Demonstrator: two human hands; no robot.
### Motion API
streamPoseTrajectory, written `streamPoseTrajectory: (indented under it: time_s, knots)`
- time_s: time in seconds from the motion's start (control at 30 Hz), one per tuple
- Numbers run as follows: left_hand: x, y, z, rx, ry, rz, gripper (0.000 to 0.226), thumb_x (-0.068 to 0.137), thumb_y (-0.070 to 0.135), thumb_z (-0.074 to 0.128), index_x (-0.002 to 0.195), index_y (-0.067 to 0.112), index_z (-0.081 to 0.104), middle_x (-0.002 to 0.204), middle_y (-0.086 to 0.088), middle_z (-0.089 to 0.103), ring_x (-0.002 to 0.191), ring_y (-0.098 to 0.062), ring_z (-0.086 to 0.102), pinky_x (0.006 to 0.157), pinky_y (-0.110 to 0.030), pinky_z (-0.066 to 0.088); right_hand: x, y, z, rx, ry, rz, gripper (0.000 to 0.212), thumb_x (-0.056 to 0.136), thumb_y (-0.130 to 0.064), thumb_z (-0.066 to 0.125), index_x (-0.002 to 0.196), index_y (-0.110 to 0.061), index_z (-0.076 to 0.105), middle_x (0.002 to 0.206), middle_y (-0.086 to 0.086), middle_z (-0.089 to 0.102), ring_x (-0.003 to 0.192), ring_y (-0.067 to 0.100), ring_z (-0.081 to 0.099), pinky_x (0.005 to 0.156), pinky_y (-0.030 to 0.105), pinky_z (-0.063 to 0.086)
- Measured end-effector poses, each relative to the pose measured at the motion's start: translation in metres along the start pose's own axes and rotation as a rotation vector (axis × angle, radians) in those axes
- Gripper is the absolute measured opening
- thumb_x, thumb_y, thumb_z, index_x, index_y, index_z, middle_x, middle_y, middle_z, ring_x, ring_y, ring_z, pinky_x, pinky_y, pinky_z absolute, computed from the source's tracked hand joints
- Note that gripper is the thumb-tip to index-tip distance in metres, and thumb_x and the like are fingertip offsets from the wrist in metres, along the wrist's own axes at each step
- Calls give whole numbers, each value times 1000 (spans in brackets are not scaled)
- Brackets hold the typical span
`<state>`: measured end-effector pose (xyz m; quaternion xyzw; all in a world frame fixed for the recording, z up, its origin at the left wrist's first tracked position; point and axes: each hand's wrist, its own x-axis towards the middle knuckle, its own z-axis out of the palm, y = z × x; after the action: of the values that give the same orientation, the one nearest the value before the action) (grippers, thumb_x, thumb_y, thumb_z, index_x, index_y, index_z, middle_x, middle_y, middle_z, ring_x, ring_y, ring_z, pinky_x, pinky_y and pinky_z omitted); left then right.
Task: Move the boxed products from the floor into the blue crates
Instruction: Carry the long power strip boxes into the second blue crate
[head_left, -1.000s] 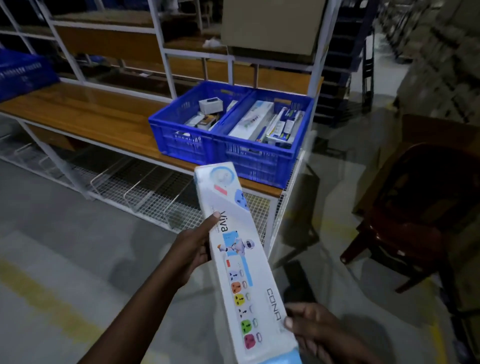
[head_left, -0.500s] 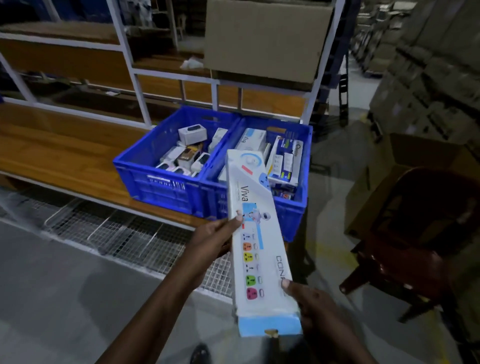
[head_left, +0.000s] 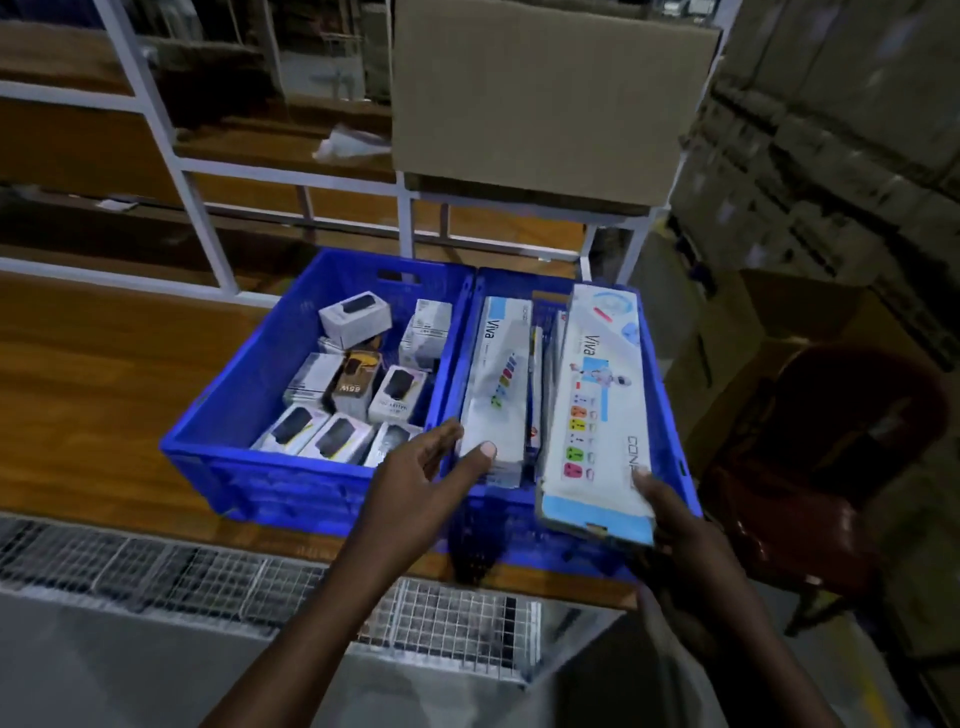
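A white metal shelving frame (head_left: 171, 156) fills the upper left, its far levels dark and hard to read. At 12 o'clock a big cardboard carton (head_left: 545, 93) sits on the frame's upper level, directly above the crates. Stacked cartons (head_left: 841, 130) rise at 2 o'clock, blurred. The wooden bench (head_left: 104, 374) runs in from 9 o'clock, and below its front edge lies a wire mesh rack (head_left: 208, 577). At 4 o'clock stands a dark red chair (head_left: 810, 467), mostly in shadow.

Two blue crates sit side by side on the bench, touching. The left crate (head_left: 244, 395) holds many small white boxes (head_left: 356, 317), their print too small to read. The right crate (head_left: 670, 415) holds a long white box (head_left: 498, 384) lying along its left wall.

The long Viva box (head_left: 597, 405) lies tilted over the right crate, its far end near the back wall and its near end jutting past the front rim. The right hand (head_left: 670, 514) holds that near end, thumb on top, the fingers hidden beneath. The left hand (head_left: 426, 467) hovers at the crates' shared wall with a wide, empty grip, fingers spread and thumb over the end of the other long box.
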<state>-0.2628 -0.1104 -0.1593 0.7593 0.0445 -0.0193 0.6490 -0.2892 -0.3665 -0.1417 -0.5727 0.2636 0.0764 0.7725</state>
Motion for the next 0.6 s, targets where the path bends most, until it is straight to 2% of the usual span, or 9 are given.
streamPoseTrajectory:
  time_s: [0.03,0.1,0.17,0.23,0.37,0.43,0.47,0.53,0.6]
  knots:
    - [6,-2,-3,17,-9,6,104,61,86,71,147,30,55,148,14,57,136,-4,53,115,-41,46,10,-3,4,6,31,-8,43,74,-41,81,96,-4,82,102,21,77,96,40,61,73,39,47]
    - [18,-5,-8,36,-8,23,101,61,89,69,146,36,55,150,18,54,139,-2,49,117,-41,43,27,-11,11,14,19,-8,38,87,-34,73,107,-2,76,94,16,80,85,32,71,67,30,51]
    - [28,-9,-11,54,-1,33,95,64,86,69,145,40,55,150,20,52,140,-2,47,118,-38,41,41,-21,18,10,14,-5,24,98,-28,62,100,-5,69,72,6,78,56,16,73,46,17,50]
    - [38,-12,-13,57,2,26,95,63,87,69,145,41,54,150,21,52,141,-2,46,119,-39,40,56,-29,23,-21,74,6,23,102,-24,58,91,-5,64,55,2,72,41,11,66,35,15,44]
    - [60,-16,-18,54,-1,5,99,59,90,68,145,41,55,151,21,51,143,-5,45,119,-43,40,92,-38,25,-109,155,11,28,97,-18,66,111,7,65,65,12,75,47,20,71,37,22,50]
    - [72,-17,-20,51,8,-9,100,57,92,68,144,44,54,152,20,50,143,-5,44,119,-43,40,105,-39,22,-196,266,-22,22,96,-17,69,99,4,66,59,12,70,39,14,64,34,18,43]
    - [78,-17,-21,50,12,-21,100,57,93,67,144,46,54,153,20,50,143,-5,44,118,-44,41,110,-39,21,-304,304,-79,25,96,-22,69,88,2,66,60,15,67,40,13,60,36,18,41]
    - [89,-17,-23,60,17,-38,96,58,92,68,143,49,53,153,19,49,142,-5,44,118,-45,41,123,-29,18,-555,346,-243,52,93,-44,63,74,4,62,64,20,63,51,18,55,47,26,39]
    - [98,-17,-24,88,18,-43,96,61,90,68,145,47,51,154,20,48,142,-3,44,117,-42,42,131,-17,14,-704,373,-314,63,85,-59,48,79,3,61,65,9,64,61,21,60,57,34,45]
